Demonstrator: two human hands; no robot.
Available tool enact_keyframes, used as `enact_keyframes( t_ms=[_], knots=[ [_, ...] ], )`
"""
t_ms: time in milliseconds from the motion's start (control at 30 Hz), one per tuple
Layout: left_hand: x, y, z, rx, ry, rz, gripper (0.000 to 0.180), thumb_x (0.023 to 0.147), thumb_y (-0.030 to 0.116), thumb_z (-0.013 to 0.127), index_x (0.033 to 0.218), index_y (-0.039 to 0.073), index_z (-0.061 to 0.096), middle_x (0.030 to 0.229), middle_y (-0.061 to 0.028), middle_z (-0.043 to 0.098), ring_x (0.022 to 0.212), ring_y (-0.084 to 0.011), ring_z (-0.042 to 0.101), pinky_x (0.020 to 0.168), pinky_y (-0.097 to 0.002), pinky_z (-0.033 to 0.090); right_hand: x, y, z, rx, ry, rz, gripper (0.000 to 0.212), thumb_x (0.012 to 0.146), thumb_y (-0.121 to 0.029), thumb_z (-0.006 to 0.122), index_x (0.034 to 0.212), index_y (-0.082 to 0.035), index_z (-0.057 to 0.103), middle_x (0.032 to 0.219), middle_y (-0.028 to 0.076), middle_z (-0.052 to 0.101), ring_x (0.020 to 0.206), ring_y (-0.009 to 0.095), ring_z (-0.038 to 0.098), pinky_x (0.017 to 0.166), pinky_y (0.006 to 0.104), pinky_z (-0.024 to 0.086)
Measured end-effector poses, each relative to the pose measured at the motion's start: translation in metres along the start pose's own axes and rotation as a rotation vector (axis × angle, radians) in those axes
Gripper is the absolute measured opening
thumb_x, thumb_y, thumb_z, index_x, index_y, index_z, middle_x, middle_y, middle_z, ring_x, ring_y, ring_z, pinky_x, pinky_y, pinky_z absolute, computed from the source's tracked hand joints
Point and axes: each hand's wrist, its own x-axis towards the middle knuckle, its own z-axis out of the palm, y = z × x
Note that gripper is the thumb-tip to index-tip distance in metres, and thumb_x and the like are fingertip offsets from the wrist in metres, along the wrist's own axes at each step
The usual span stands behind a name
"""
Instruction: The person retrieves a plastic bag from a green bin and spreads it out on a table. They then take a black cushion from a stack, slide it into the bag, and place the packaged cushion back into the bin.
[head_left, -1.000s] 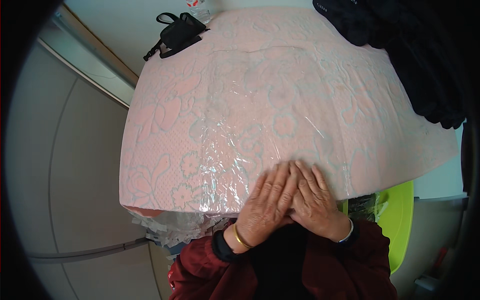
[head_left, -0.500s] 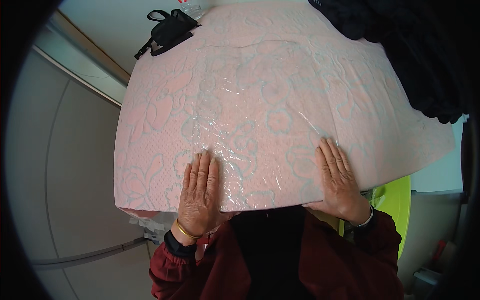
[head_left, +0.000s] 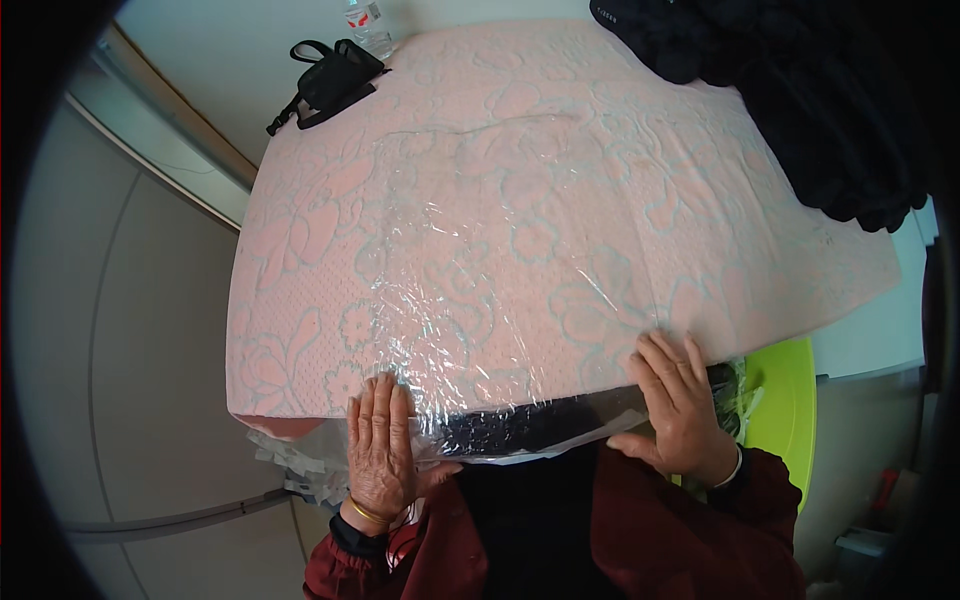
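A clear, shiny plastic sheet or bag lies over the pink flower-patterned padded cover. Its near edge hangs out past the cover's front edge, toward my body. My left hand rests on the plastic at that front edge, fingers straight and together, thumb out to the side. At the right part of the same edge is my right hand, its fingers a little spread and touching the plastic or cover. Its thumb stands apart, beside the overhanging strip. Neither hand is closed on anything that I can see.
A small black strapped bag and a clear bottle stand at the far left. Dark bulky clothing covers the far right corner. Below the right edge is a lime-green container; grey cabinet panels run along the left.
Both hands have slid toward my body, and the plastic has come with them over the front edge. My right fingers have spread. More of the bottle shows.
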Motion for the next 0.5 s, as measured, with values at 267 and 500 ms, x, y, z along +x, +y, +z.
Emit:
enact_keyframes(
  t_ms=[267, 500],
  knots=[
    [0.0, 0.003, 0.0, 0.038, -0.003, 0.007, 0.117, 0.072, 0.079, 0.062, 0.146, -0.007, 0.035, 0.153, -0.027, 0.036, 0.145, -0.0443, 0.032, 0.118, -0.0588, 0.02, 0.055, -0.011, 0.025, 0.04, 0.028, -0.069, 0.091, 0.077, -0.056, 0.073, 0.144, -0.001, 0.045, 0.155, 0.024, 0.034, 0.147, 0.041, 0.027, 0.118, 0.0618, 0.019],
    [0.056, 0.068, -0.002, -0.053, 0.069, 0.095, 0.114, 0.074, 0.071, 0.066, 0.149, -0.007, 0.033, 0.155, -0.0266, 0.034, 0.146, -0.0413, 0.031, 0.119, -0.0547, 0.021, 0.06, -0.013, 0.029, -0.008, -0.018, -0.06, 0.091, 0.074, -0.055, 0.075, 0.146, -0.009, 0.046, 0.158, 0.023, 0.029, 0.149, 0.038, 0.023, 0.119, 0.062, 0.014]
  ],
)
